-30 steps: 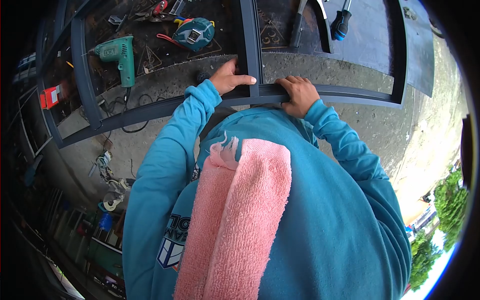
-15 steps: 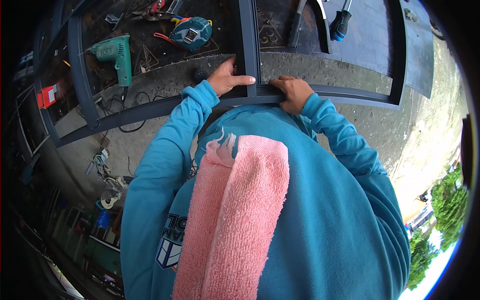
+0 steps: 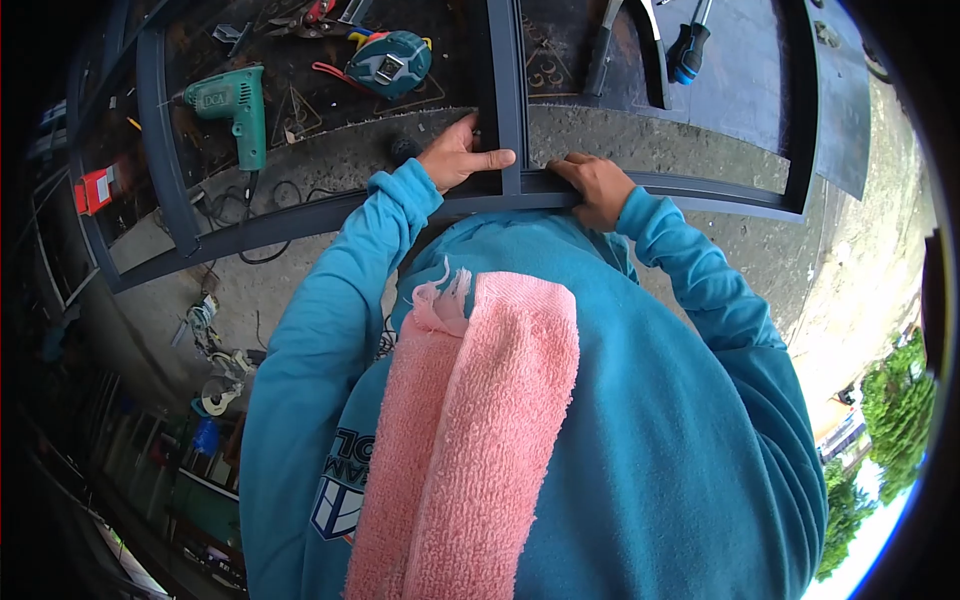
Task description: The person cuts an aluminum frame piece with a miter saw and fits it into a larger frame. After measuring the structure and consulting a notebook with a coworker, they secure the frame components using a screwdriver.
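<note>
A dark grey metal frame [image 3: 350, 205] lies in front of my body, its near rail close to my waist. My left hand [image 3: 462, 157] holds the upright middle bar near its junction with that rail. The thumb lies across the bar and the fingers go round the far side, partly hidden. Just right of the junction, my right hand [image 3: 598, 190] is closed over the near rail, fingers bent onto its top. The underside of that grip is out of sight.
Beyond the rail lie a green power drill [image 3: 235, 108], a tape measure [image 3: 392, 65], red-handled snips [image 3: 308, 18], a black-handled tool [image 3: 655, 70] and a screwdriver [image 3: 690, 50]. A red box [image 3: 95, 190] sits at left. A pink towel [image 3: 490, 400] hangs down my front.
The frame and the tools appear slightly farther right in view. My right hand has shifted a little right and down along the rail; my left hand keeps its hold.
</note>
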Demonstrator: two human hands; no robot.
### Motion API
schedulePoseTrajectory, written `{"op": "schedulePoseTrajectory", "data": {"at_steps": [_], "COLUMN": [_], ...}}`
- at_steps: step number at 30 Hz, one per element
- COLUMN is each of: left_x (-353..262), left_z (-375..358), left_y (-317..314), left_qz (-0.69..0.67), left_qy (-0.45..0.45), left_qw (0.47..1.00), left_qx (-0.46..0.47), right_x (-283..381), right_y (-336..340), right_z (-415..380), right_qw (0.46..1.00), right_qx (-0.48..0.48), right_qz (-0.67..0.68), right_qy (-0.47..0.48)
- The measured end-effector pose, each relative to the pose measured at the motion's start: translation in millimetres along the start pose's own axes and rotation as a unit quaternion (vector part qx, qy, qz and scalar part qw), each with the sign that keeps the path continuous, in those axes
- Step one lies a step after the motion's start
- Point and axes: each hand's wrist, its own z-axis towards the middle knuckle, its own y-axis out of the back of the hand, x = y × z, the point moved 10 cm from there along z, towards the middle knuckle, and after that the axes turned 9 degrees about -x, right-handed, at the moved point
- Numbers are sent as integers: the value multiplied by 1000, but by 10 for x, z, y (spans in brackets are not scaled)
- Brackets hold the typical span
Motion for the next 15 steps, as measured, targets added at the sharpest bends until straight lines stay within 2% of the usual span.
{"op": "schedulePoseTrajectory", "data": {"at_steps": [11,15], "left_x": [66,72], "left_z": [47,31], "left_y": [36,48], "left_qz": [12,79], "left_qy": [-12,-22], "left_qw": [1000,997], "left_qx": [-1,4], "right_x": [-11,86], "right_y": [-3,-130], "right_z": [28,209], "right_qw": [1000,990], "right_qx": [-17,121], "right_qz": [-7,33], "right_qy": [-22,-71]}}
